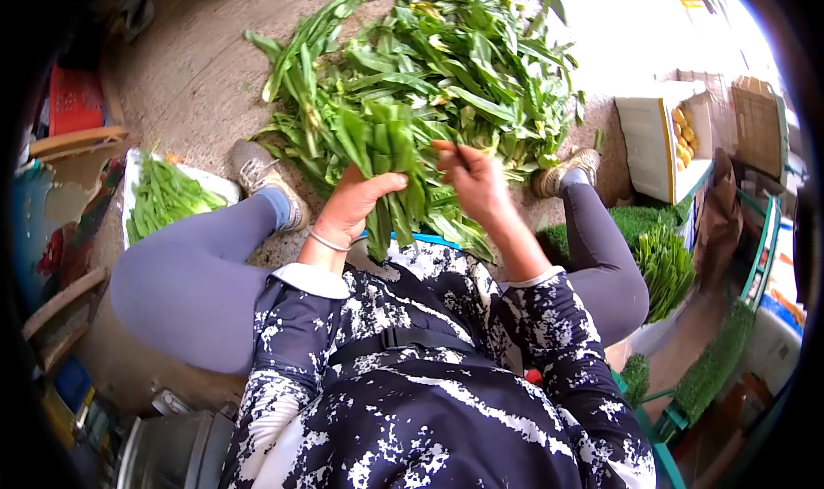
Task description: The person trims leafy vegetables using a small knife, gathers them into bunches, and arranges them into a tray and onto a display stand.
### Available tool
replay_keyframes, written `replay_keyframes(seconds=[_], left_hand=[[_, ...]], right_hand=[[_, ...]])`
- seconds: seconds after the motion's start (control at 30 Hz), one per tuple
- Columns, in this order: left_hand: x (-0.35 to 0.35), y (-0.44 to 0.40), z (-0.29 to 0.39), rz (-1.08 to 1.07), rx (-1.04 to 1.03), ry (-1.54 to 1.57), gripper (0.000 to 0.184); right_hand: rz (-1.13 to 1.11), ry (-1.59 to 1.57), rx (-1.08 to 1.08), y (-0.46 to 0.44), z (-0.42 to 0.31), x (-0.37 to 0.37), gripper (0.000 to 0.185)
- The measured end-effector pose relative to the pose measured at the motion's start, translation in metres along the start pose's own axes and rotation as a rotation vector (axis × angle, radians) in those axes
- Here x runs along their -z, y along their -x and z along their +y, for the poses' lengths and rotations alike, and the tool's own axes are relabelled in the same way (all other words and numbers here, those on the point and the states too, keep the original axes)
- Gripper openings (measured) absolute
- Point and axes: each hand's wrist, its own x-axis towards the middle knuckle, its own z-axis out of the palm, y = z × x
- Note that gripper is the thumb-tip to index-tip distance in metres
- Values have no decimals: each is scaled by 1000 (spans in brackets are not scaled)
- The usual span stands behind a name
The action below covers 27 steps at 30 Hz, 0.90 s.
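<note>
My left hand is wrapped round a bunch of long green leafy vegetables, the thumb lying across its front. The leaves stand up above the fist, and some hang below it. Just to the right, my right hand is closed, its fingers pinched together near the bunch. A small orange and dark thing shows at those fingertips, too blurred to name. Beyond both hands, a large heap of loose leafy greens covers the floor between my feet. Part of a blue rim shows below the bunch, close to my lap.
On the left, a white tray holds more cut greens. A white foam box with yellow produce stands at the right. Below it are upright green bundles. A metal-sided box is at the lower left.
</note>
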Motion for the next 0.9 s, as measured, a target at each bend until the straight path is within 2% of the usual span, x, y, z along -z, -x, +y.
replay_keyframes(seconds=[0.07, 0.13, 0.2, 0.27, 0.33, 0.37, 0.4, 0.5, 0.53, 0.63, 0.7, 0.73, 0.77, 0.9], left_hand=[[-5, 2, 1, 101, 7, 123, 33], [-8, 1, 4, 157, 6, 319, 35], [-8, -1, 2, 174, -6, 386, 36], [-6, 4, 1, 159, 29, 500, 38], [-17, 7, 9, 191, -22, 688, 46], [-18, 8, 11, 198, -55, 697, 55], [-20, 10, 11, 127, -107, 707, 60], [-27, 12, 9, 19, -102, 614, 68], [-22, 9, 5, -98, -83, 581, 68], [-22, 11, -1, -138, -41, 532, 73], [-25, 10, 0, -180, -14, 510, 75], [-16, 6, -6, -289, -20, 561, 66], [-8, 6, -13, -266, 5, 545, 60], [-9, -4, -13, -199, 161, 490, 46]], right_hand=[[70, 82, 148, 4, 10, -20, 26], [40, 274, 129, 16, -18, -28, 54], [-20, 267, 201, 18, -22, -35, 86], [-62, 414, 169, 21, -28, -40, 97], [-67, 439, 162, 20, -34, -41, 102], [-85, 464, 124, 20, -38, -39, 99], [-47, 395, 174, 15, -28, -41, 81], [-133, 443, 83, 11, -43, -26, 48], [-143, 442, 50, 9, -44, -22, 47], [-154, 399, 35, 4, -38, -8, 41], [-165, 254, 27, -1, -37, 4, 38], [-154, 173, 48, 0, -40, 14, 37], [-125, 119, 46, 1, -44, 27, 36], [244, 425, 85, 25, -83, 133, 37]])
